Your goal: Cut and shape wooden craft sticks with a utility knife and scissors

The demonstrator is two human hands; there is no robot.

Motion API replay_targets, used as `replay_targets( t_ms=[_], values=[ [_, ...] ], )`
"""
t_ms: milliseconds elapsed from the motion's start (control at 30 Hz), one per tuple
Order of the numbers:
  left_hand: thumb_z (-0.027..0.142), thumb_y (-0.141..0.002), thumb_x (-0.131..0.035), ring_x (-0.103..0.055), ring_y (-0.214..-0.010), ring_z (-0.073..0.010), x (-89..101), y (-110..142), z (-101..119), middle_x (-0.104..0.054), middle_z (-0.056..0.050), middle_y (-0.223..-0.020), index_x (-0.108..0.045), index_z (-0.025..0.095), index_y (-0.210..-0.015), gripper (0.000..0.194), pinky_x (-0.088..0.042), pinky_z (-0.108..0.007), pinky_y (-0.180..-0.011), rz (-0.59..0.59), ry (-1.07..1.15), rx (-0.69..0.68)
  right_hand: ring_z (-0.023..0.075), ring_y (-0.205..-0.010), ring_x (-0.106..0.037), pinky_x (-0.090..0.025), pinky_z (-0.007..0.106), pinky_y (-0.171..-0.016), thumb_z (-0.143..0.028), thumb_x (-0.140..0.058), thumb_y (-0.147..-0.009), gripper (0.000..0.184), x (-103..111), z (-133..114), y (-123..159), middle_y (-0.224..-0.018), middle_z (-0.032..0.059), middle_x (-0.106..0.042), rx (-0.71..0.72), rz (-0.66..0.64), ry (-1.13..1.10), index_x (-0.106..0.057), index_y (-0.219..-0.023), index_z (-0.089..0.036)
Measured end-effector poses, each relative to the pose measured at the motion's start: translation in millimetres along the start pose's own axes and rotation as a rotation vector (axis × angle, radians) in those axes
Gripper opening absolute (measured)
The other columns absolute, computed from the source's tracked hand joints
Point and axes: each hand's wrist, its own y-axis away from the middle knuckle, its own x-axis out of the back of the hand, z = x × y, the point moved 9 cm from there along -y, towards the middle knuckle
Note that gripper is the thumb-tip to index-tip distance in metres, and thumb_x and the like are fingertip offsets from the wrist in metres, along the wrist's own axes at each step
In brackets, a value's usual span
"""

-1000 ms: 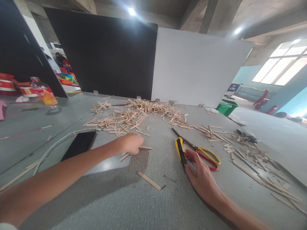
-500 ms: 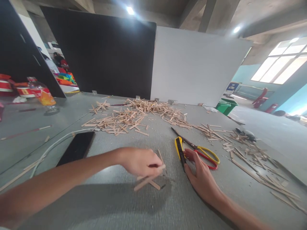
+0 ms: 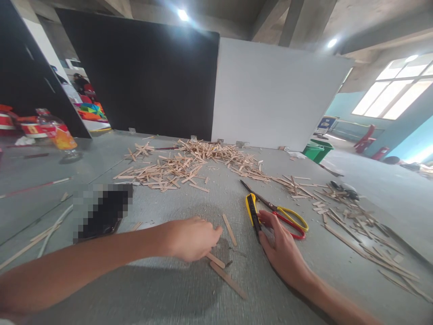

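Note:
My left hand (image 3: 198, 239) is low over the grey table, fingers curled under and mostly hidden. A short wooden stick (image 3: 216, 260) shows at its lower edge; whether I grip anything there is unclear. Just below lies a longer wooden strip (image 3: 229, 280), and another thin stick (image 3: 230, 230) is to the right of the hand. My right hand (image 3: 280, 243) rests on the table, fingers curved about the lower end of a yellow and black utility knife (image 3: 251, 210). Beside it are scissors (image 3: 291, 219) with one yellow and one red handle loop.
A heap of wooden sticks (image 3: 169, 169) spreads across the back, before a black panel (image 3: 145, 81) and a white panel (image 3: 267, 95). Long strips (image 3: 352, 241) lie scattered at right. A pixelated dark phone (image 3: 106, 210), a white cable (image 3: 56, 228) and a bottle (image 3: 61, 137) are at left.
The blurred wooden strip that my left hand held now lies on the table below it. That hand has shifted a little left. My right hand stays at the utility knife.

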Motion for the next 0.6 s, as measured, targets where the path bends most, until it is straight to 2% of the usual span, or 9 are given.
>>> replay_targets(
  t_ms=[133, 200, 300, 400, 533, 600],
  values=[
    [0.036, -0.088, -0.080, -0.075, -0.082, -0.0325, -6.1, -3, 0, -0.077, -0.015, -0.095, -0.064, 0.014, -0.123, 0.044, -0.029, -0.030, -0.047, -0.080, 0.084, -0.035, 0.0276, -0.127, -0.065, -0.051, 0.054, -0.109, -0.024, -0.045, -0.099, 0.040, -1, 1, 0, -0.136, 0.0155, -0.067, -0.005, -0.010, -0.020, -0.046, -0.139, -0.023],
    [0.032, -0.086, -0.082, -0.075, -0.083, -0.0317, -2.3, -4, 0, -0.077, -0.014, -0.096, -0.068, 0.015, -0.114, 0.037, -0.031, -0.030, -0.048, -0.025, 0.059, -0.043, 0.0275, -0.127, -0.064, -0.050, 0.055, -0.110, -0.024, -0.046, -0.099, 0.040, -2, 0, 0, -0.137, 0.0154, -0.067, -0.004, -0.012, -0.027, -0.046, -0.139, -0.023],
    [0.023, -0.092, -0.074, -0.075, -0.083, -0.0299, 0.1, -5, 0, -0.077, -0.013, -0.092, -0.072, 0.017, -0.094, 0.007, -0.037, -0.031, -0.055, 0.057, 0.018, -0.042, 0.0277, -0.127, -0.064, -0.049, 0.056, -0.110, -0.024, -0.046, -0.099, 0.041, -1, 0, 1, -0.136, 0.0151, -0.066, -0.002, -0.010, -0.027, -0.045, -0.140, -0.024],
    [0.017, -0.093, -0.069, -0.074, -0.081, -0.0302, -5.3, -6, 2, -0.076, -0.013, -0.087, -0.071, 0.017, -0.086, 0.007, -0.039, -0.032, -0.058, 0.050, -0.007, -0.055, 0.0280, -0.128, -0.064, -0.049, 0.056, -0.110, -0.024, -0.047, -0.099, 0.042, -1, -1, 1, -0.137, 0.0151, -0.066, 0.000, -0.014, -0.024, -0.045, -0.141, -0.024],
    [0.019, -0.097, -0.061, -0.073, -0.073, -0.0288, -4.0, -6, 6, -0.076, -0.015, -0.088, -0.069, 0.014, -0.097, 0.010, -0.036, -0.032, -0.055, 0.031, -0.011, -0.056, 0.0276, -0.128, -0.064, -0.050, 0.054, -0.110, -0.023, -0.047, -0.099, 0.041, 0, 0, 0, -0.137, 0.0142, -0.066, 0.002, -0.006, -0.019, -0.045, -0.140, -0.024],
    [0.025, -0.103, -0.053, -0.071, -0.071, -0.0256, 4.7, -5, 9, -0.075, -0.012, -0.088, -0.064, 0.015, -0.109, 0.016, -0.036, -0.031, -0.054, 0.060, 0.116, -0.055, 0.0273, -0.127, -0.064, -0.051, 0.052, -0.109, -0.023, -0.047, -0.099, 0.041, -1, 0, 0, -0.136, 0.0132, -0.067, 0.006, -0.009, -0.017, -0.046, -0.140, -0.024]
  ],
)
